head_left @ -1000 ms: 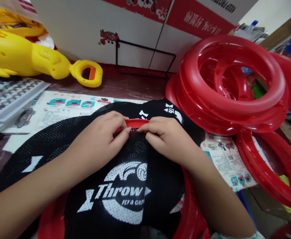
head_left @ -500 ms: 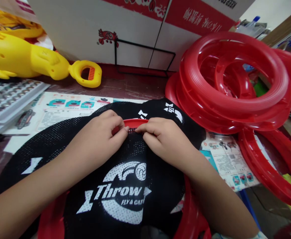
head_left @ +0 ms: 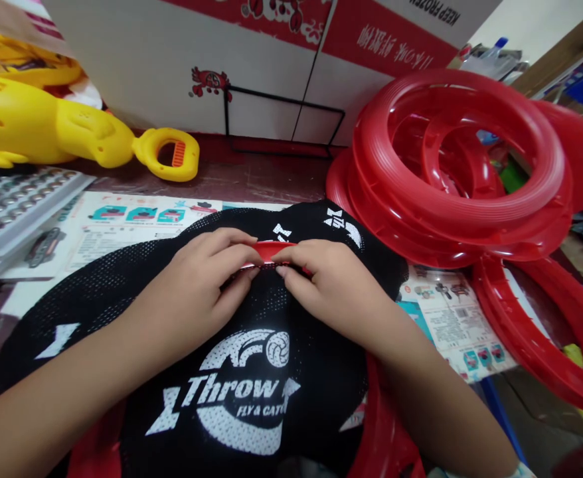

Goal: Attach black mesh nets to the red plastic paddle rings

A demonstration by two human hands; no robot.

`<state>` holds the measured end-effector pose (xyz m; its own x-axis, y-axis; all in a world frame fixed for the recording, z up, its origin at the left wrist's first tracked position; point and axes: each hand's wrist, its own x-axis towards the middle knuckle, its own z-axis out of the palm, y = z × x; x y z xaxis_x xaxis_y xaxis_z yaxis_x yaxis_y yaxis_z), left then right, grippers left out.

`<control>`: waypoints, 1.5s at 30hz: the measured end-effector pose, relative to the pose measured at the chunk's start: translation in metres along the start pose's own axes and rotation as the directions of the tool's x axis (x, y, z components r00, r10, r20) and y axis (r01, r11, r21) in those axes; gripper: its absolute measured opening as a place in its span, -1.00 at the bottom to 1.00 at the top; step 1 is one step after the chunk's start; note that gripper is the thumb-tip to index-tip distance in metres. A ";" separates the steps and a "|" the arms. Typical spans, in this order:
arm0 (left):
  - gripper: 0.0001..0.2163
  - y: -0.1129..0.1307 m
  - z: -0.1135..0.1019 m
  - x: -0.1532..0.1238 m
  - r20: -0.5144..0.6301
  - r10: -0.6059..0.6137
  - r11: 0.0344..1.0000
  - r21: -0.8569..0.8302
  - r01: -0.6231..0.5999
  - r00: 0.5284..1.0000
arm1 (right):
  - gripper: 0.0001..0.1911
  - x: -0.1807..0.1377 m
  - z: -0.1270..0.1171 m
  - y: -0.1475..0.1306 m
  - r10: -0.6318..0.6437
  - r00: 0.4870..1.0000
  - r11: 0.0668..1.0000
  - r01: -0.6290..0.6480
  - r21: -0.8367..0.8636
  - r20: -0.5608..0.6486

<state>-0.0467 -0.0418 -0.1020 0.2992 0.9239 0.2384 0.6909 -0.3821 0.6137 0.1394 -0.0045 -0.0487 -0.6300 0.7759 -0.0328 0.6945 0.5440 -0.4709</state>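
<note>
A black mesh fabric (head_left: 251, 372) printed with white "Throw" lettering lies stretched over a red plastic ring (head_left: 386, 425) in front of me. A short stretch of the ring's red rim (head_left: 267, 249) shows at the far edge of the mesh. My left hand (head_left: 199, 285) and my right hand (head_left: 329, 282) meet there, fingers curled and pinching the mesh edge against that rim. Both forearms rest across the fabric.
A stack of red plastic rings (head_left: 455, 166) stands at the right. A yellow plastic toy (head_left: 72, 133) lies at the far left, a grey tray of small metal parts (head_left: 17, 206) below it. Printed instruction sheets (head_left: 132, 222) cover the table. A white-and-red cardboard box (head_left: 251, 60) stands behind.
My fingers have closed in toward each other along the red rim, covering more of it. The view has shifted slightly.
</note>
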 end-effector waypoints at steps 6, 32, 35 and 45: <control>-0.81 0.000 -0.001 0.001 0.024 -0.015 1.000 -0.014 0.015 1.000 | -0.87 -0.005 -0.011 0.005 0.153 0.988 0.975 -0.153 0.160 0.014; -0.80 -0.001 0.003 -0.004 0.032 -0.017 1.000 0.021 0.017 0.999 | -0.90 0.003 -0.004 0.014 0.136 0.989 0.981 -0.126 0.148 -0.057; -0.80 -0.002 0.003 -0.003 0.030 -0.013 1.000 0.025 0.012 0.999 | -0.90 0.004 -0.002 0.014 0.129 0.990 0.981 -0.119 0.151 -0.063; -0.61 -0.012 0.012 -0.009 0.058 0.119 0.963 0.236 -0.130 0.991 | -0.91 0.009 0.000 0.012 0.200 0.977 0.971 -0.188 0.150 -0.072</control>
<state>-0.0498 -0.0458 -0.1212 0.4170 0.8692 0.2658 0.7819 -0.4921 0.3826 0.1425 0.0088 -0.0550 -0.4516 0.8900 -0.0631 0.7402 0.3342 -0.5835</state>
